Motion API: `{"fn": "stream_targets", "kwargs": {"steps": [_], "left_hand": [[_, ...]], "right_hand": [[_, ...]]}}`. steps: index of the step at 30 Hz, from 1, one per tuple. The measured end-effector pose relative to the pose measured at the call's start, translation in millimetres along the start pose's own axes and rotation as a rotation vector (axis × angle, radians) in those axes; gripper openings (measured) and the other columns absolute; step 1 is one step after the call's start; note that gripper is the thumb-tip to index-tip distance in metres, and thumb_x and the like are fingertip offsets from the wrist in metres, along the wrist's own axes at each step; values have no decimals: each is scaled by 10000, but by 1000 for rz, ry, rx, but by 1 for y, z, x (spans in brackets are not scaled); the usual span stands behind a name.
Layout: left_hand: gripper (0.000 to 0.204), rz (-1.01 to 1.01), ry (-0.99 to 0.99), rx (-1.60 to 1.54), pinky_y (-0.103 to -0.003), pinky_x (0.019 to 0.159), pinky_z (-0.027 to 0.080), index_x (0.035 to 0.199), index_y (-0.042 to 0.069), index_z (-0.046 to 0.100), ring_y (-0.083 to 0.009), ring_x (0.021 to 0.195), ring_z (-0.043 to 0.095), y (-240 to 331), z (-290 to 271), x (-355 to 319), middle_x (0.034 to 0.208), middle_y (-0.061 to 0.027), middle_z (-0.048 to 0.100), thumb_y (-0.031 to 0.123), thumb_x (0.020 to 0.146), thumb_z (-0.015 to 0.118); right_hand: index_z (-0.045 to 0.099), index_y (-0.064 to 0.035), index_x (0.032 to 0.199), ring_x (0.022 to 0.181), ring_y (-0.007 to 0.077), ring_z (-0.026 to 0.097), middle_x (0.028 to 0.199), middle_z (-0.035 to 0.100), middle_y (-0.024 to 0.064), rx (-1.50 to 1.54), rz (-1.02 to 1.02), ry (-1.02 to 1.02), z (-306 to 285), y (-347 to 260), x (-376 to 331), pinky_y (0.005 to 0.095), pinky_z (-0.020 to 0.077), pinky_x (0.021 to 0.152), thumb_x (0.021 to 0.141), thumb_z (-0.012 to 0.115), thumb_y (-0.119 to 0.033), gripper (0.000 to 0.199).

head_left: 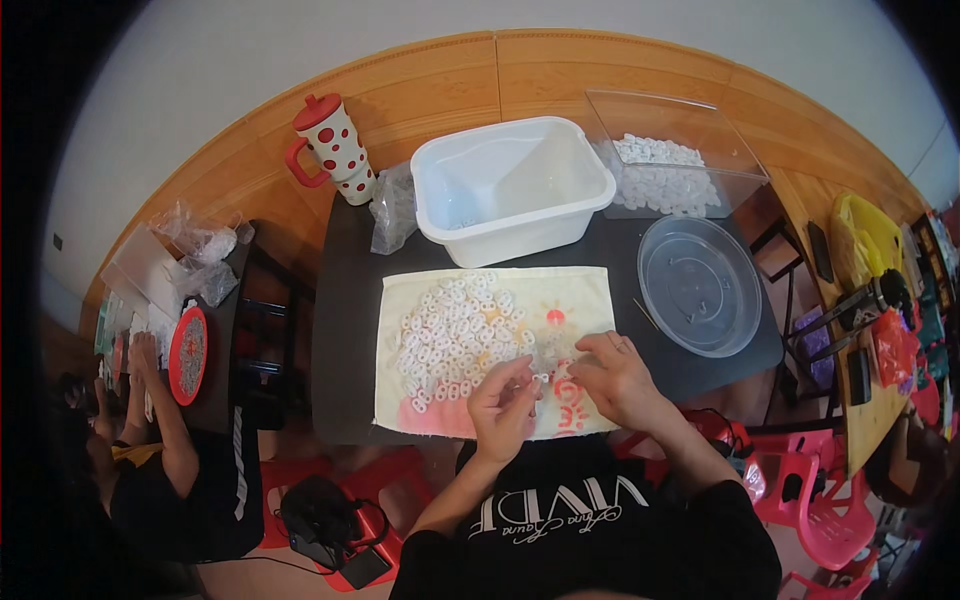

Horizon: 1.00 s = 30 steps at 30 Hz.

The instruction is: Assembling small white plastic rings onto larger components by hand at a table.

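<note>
Where white rings (450, 330) spill, empty tub (512, 188), ring-filled clear box (668, 160).

Small white ring-shaped plastic pcs (450, 335), heaped loose on L/centre of cream cloth (585, 290) w/ pink-red stains, cloth flat on dark desk (345, 330). Few strays near cloth's lower L edge. One small clear/whitish pc (540, 372) between both hands at cloth's lower middle, partly hidden by fingers (522, 378); exact shape unclear.
</note>
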State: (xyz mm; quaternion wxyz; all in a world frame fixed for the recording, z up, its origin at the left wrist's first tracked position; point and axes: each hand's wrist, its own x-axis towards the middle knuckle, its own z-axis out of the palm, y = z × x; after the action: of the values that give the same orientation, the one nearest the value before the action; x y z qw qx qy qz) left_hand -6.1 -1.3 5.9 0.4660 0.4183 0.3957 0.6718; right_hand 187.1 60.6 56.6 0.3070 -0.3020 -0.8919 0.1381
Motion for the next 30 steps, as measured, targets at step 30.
{"fn": "stream_targets", "kwargs": {"steps": [30], "left_hand": [[348, 123, 232, -36, -197, 544, 464, 1241, -20, 609, -73, 696, 575, -3, 4, -2, 936, -27, 594, -76, 898, 621]], "right_hand": [[704, -79, 1032, 1029, 344, 535, 1110, 558, 170, -107, 2, -139, 17, 19, 56, 434, 434, 837, 767, 629, -31, 280]]}}
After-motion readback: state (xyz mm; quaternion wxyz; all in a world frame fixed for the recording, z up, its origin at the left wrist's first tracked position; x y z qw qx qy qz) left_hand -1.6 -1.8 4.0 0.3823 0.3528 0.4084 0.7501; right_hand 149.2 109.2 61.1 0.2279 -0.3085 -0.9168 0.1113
